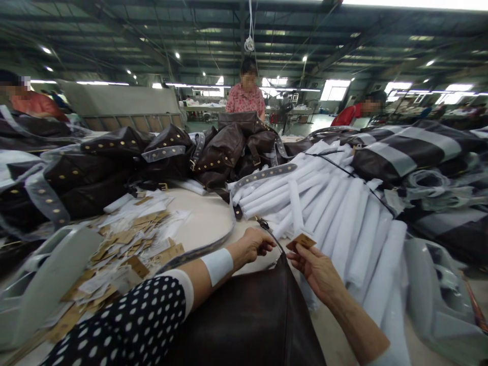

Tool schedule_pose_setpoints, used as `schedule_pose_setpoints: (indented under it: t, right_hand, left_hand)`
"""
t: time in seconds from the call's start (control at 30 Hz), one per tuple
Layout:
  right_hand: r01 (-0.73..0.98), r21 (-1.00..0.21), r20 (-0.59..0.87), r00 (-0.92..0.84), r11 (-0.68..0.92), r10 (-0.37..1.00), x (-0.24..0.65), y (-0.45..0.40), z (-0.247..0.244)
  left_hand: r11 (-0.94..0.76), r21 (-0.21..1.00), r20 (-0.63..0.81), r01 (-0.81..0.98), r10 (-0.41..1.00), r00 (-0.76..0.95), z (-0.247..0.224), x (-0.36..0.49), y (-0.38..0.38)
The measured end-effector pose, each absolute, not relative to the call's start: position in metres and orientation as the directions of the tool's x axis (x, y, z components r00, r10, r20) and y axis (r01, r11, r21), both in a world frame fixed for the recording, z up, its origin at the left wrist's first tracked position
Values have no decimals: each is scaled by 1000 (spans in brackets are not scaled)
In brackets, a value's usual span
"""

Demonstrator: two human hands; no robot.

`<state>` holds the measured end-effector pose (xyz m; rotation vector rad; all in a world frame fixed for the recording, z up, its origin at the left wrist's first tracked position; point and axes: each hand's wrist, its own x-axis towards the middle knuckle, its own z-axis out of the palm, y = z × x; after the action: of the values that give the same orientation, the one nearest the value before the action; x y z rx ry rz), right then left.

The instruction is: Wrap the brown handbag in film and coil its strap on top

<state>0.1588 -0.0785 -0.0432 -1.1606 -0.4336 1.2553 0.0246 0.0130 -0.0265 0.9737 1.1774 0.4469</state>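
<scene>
A dark brown leather bag (pixel 251 315) lies right in front of me, its top corner pointing away between my hands. My left hand (pixel 256 244) is closed at the bag's strap end, fingers curled; exactly what they pinch is too small to tell. Between the thumb and fingers of my right hand (pixel 310 262) is a small brown card tag (pixel 302 242), held just right of the bag's corner. A dark strap with a buckle (pixel 263 222) runs beside my left fingers.
Brown tags and clear packets (pixel 129 244) are heaped at the left. White wrapped rolls (pixel 335 218) fill the right. Studded brown bags (pixel 224 147) are piled behind. Grey plastic holders (pixel 53 279) flank both sides. A person in a pink patterned shirt (pixel 246 99) stands across; others are left and right.
</scene>
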Motion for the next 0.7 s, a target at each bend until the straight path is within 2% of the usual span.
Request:
schedule_pose_setpoints:
  t: [0.1,0.3,0.53,0.63,0.7]
  right_hand:
    - [-437,-893,-300,399,-108,866,158,-75,-49]
    - [-367,-927,-235,414,-74,880,154,-70,-47]
    - [-283,-957,-200,465,-69,863,154,-58,-48]
    - [-170,-981,-161,445,-94,881,156,-56,-49]
    - [-28,-995,-103,420,-101,901,159,-57,-48]
  left_hand:
    - [564,819,-564,110,754,337,-25,26,13]
    - [574,819,-546,25,765,342,-28,28,13]
    - [508,859,-448,-68,809,381,-28,26,6]
    - [488,867,-413,-103,818,400,-27,24,4]
    - [488,863,-400,-129,817,415,-26,23,5]
